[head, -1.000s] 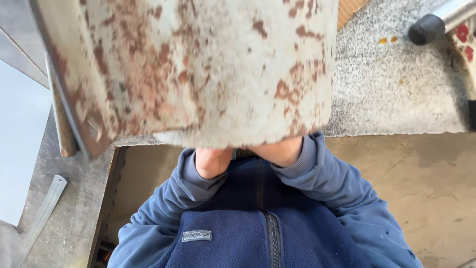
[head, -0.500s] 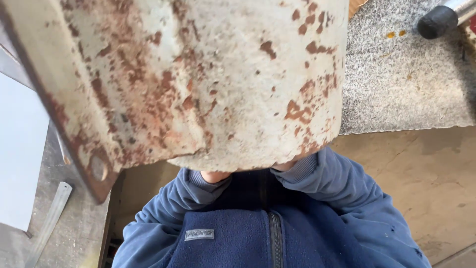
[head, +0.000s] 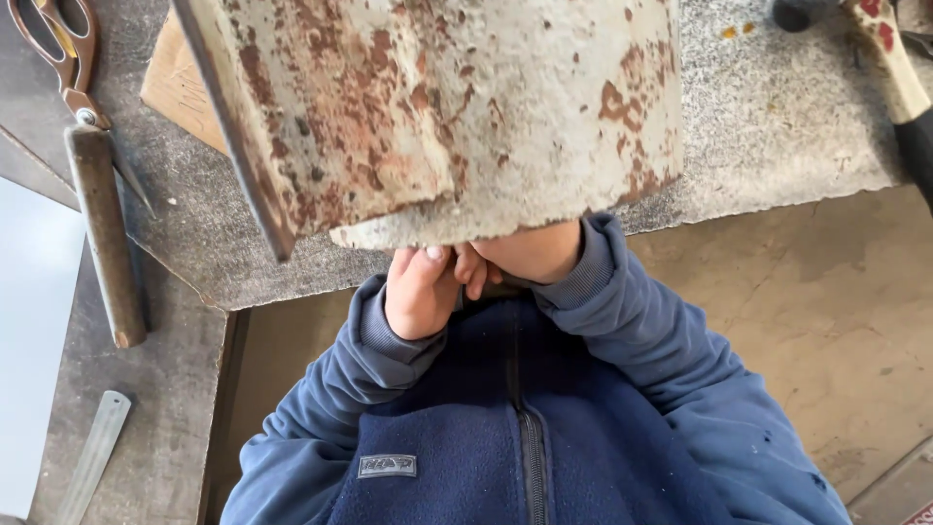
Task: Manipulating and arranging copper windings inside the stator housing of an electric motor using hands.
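A large curved sheet of rusty, whitish metal (head: 457,117) fills the upper middle of the head view, held close over the workbench edge. Both of my hands sit under its near lower edge, pressed together in front of my blue fleece jacket (head: 525,428). My left hand (head: 420,292) has its fingers curled and its thumb up against the sheet's rim. Mostly hidden beneath the sheet is my right hand (head: 533,251), with only the knuckles and wrist showing. How the fingers grip behind the rim is hidden.
A grey mat (head: 777,126) covers the bench top. At the left lie metal shears (head: 58,49), a rusty round bar (head: 105,233) and a flat metal strip (head: 92,457). A wooden board (head: 180,83) lies behind the sheet. A hammer handle (head: 889,68) is at top right, with the concrete floor (head: 826,321) below.
The rusty sheet has shifted up and to the right in view. More of both hands now shows beneath its edge, and the shears and bar at the left have come into sight.
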